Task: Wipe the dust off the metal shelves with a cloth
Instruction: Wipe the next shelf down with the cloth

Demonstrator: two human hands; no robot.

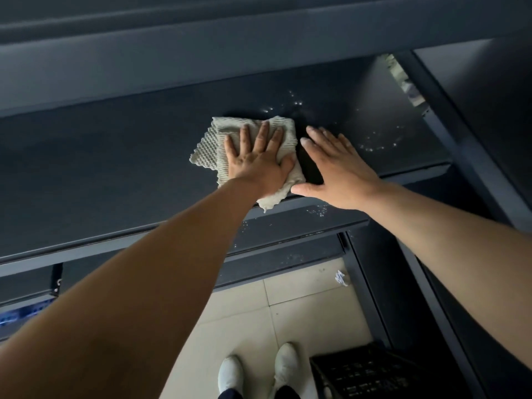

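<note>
Mid-frame, your left hand (256,159), fingers spread, presses the cloth (210,148) flat onto the metal shelf (115,168) for wiping; your right hand (336,168), open and empty, seemingly braces beside it.

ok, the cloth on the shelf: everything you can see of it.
The cloth is a pale grey-beige rag with a ribbed, waffle-like weave and wavy edges, apparently folded or bunched. It lies flat on the dark metal shelf, with one corner hanging over the front edge. The left hand presses on it, palm down and fingers spread, covering its middle. The right hand rests flat on the shelf just beside it, thumb close to the cloth's edge; contact is unclear.
</note>
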